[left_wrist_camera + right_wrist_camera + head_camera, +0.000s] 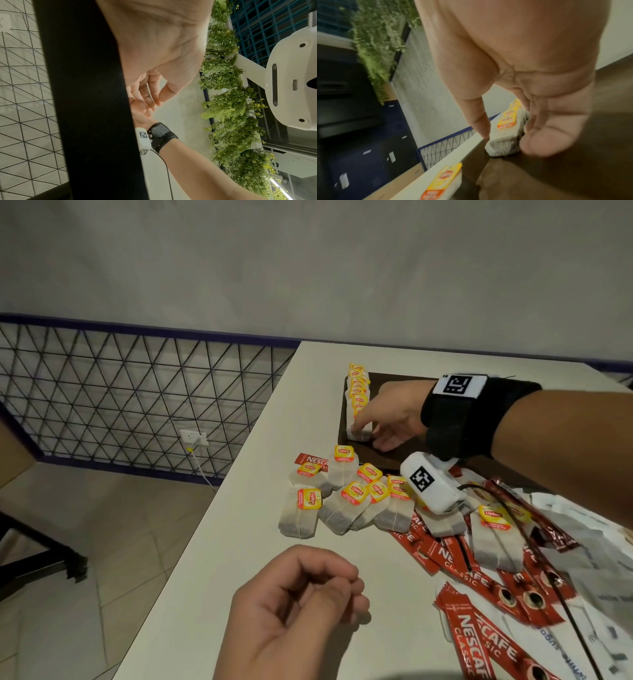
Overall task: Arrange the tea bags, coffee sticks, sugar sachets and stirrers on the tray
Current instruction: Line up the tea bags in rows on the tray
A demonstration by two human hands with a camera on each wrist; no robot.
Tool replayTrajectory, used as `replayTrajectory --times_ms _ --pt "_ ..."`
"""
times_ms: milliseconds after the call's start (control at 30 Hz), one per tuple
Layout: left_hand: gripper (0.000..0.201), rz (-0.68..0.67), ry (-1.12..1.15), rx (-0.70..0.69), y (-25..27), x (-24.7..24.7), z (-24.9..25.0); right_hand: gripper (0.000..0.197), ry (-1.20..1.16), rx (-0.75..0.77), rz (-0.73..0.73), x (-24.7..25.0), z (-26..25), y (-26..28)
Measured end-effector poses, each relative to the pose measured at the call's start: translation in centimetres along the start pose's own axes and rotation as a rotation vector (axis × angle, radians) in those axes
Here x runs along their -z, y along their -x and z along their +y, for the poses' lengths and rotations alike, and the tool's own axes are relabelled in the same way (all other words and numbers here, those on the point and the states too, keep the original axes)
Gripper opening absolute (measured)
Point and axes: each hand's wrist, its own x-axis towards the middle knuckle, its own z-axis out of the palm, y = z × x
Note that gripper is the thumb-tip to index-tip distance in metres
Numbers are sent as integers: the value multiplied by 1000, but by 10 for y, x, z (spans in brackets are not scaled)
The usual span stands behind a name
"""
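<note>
A dark brown tray (397, 451) lies at the back of the table. A row of Lipton tea bags (358, 392) overlaps along its left edge. My right hand (364, 436) reaches across the tray and pinches the nearest tea bag (359, 435) of that row. In the right wrist view the thumb and a finger of the right hand (503, 139) flank this tea bag (501, 147). Loose tea bags (342, 498) lie in a heap in front of the tray. Red coffee sticks (479, 642) and white sugar sachets (599, 577) spread to the right. My left hand (352, 594) hovers near me, loosely curled and holding nothing.
The white table (239, 542) ends in a long left edge, with tiled floor below. A black wire-mesh fence (120, 392) and a wall socket (193, 437) stand beyond it. The white wrist camera (431, 484) hangs over the heap of tea bags.
</note>
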Motion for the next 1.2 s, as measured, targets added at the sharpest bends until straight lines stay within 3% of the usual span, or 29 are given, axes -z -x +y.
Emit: replayTrajectory --times_ms 133,333,467,633,867,1000,1100,1200 --pt "8 -17 9 -67 2 1 2 27 286 162 164 6 -2 23" --pt "8 -90 76 -61 7 0 2 31 424 424 -120 -31 -8 76" --pt "8 -66 31 -113 10 4 0 47 691 504 -44 -66 -15 90" --pt "11 -25 -24 -161 11 7 1 35 842 514 -30 -83 -18 101" --pt "8 102 3 -239 12 8 1 23 623 546 -86 -65 -10 119" --pt "20 209 54 -327 16 8 3 18 320 551 -230 -42 -8 149" --pt "23 160 94 -279 14 9 2 22 116 538 -343 -31 -2 173" --pt "28 -7 204 -200 14 9 6 31 -20 516 -394 -33 12 189"
